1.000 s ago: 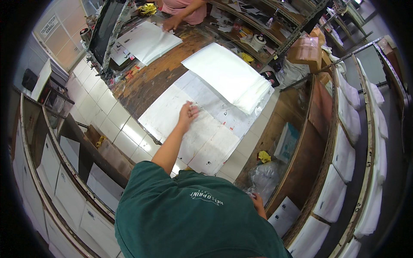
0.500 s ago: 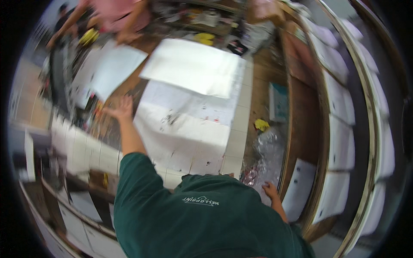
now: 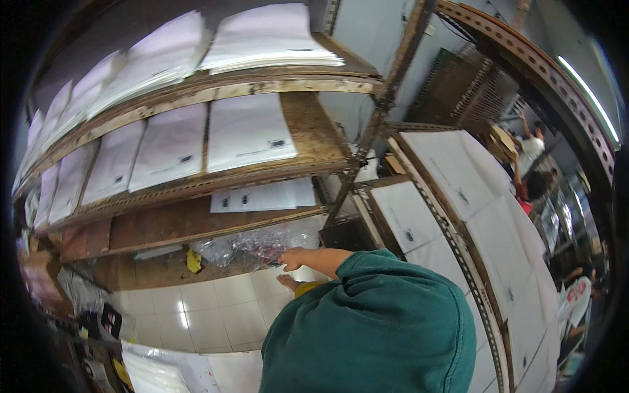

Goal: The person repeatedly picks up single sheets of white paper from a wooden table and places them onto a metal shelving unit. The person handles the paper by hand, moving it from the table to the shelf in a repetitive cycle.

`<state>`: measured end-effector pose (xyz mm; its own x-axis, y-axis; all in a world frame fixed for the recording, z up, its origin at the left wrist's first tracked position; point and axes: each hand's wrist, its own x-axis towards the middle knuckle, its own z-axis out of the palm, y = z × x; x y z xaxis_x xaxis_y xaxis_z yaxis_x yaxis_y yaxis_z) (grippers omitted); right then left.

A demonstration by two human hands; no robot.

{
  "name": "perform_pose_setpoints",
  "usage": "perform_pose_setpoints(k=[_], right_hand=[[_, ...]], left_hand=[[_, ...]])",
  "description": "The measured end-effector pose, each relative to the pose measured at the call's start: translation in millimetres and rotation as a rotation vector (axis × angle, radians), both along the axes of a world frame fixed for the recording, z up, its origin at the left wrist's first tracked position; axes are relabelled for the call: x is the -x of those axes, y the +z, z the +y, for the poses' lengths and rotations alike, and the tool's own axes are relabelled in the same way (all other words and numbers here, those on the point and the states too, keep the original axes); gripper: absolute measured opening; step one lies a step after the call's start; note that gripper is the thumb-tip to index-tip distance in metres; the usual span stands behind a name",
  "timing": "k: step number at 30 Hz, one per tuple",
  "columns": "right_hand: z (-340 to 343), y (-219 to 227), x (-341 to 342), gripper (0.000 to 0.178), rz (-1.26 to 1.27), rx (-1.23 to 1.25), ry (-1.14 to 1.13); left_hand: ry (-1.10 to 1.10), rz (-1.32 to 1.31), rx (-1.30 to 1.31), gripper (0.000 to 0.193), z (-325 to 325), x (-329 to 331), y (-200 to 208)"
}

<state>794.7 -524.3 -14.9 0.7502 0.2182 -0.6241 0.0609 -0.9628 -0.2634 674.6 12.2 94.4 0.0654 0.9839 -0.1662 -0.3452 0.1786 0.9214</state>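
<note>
My right hand (image 3: 293, 258) reaches down at the end of a short green sleeve, beside the low shelf. Its fingers look drawn together at the edge of a heap of crumpled clear plastic (image 3: 252, 245). I cannot make out what, if anything, is between them. Something small and dark lies by the fingertips. Out of sight is my left hand. Above the plastic, white printed sheets (image 3: 262, 198) lie on a wooden shelf. A yellow crumpled thing (image 3: 194, 261) rests to the left of the plastic.
Wooden racks hold stacks of white printed sheets (image 3: 252, 134) in front and more sheets (image 3: 452, 170) on the right. A metal upright (image 3: 386, 85) stands between them. White floor tiles (image 3: 216, 318) and a bare foot (image 3: 286, 281) show below. Other people (image 3: 531, 150) are at far right.
The view has swung right, from the worktable to the racks. My left hand, earlier spread over the table, has left the picture. My right hand is still by the clear plastic.
</note>
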Motion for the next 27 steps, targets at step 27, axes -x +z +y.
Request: perform_pose_setpoints(k=[27], right_hand=[[106.8, 94.9, 20.0, 0.047, 0.087, -1.052, -0.136]], left_hand=[[-0.751, -0.429, 0.024, 0.049, -205.7, -15.4, 115.7]])
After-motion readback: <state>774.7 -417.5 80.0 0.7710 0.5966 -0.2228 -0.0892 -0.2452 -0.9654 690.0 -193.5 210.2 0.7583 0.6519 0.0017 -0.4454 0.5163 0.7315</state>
